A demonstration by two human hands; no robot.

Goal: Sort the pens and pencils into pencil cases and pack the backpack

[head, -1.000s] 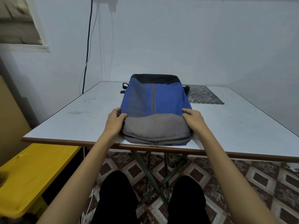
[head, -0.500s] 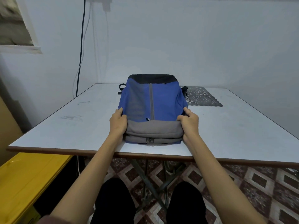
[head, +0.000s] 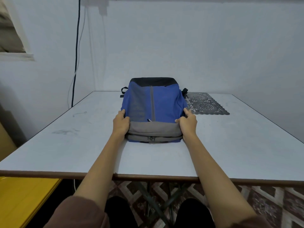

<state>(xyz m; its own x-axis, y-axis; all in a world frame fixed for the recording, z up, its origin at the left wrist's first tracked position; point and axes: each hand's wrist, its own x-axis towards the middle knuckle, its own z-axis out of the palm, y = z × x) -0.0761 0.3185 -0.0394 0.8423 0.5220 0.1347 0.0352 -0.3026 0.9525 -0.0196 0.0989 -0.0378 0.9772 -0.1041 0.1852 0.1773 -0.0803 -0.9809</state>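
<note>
A white table (head: 65, 145) is filling the view, and the blue and grey backpack (head: 164, 104) is lying flat near its middle, grey end toward the person, with a dark lace mat (head: 205, 104) sitting just behind its far right corner. No pens, pencils or cases are showing (they may be inside, though nothing confirms it), so the step in hand is looking like settling the packed bag. The next move is probably calling for an even, two-sided hold. The left hand (head: 120, 124) is gripping the bag's left side, thumb on top; the right hand (head: 187, 124) is pinching the right side, forefinger pointing along the blue fabric. Between the wrists, paired zip pulls (head: 151, 139) are meeting at the near edge.
</note>
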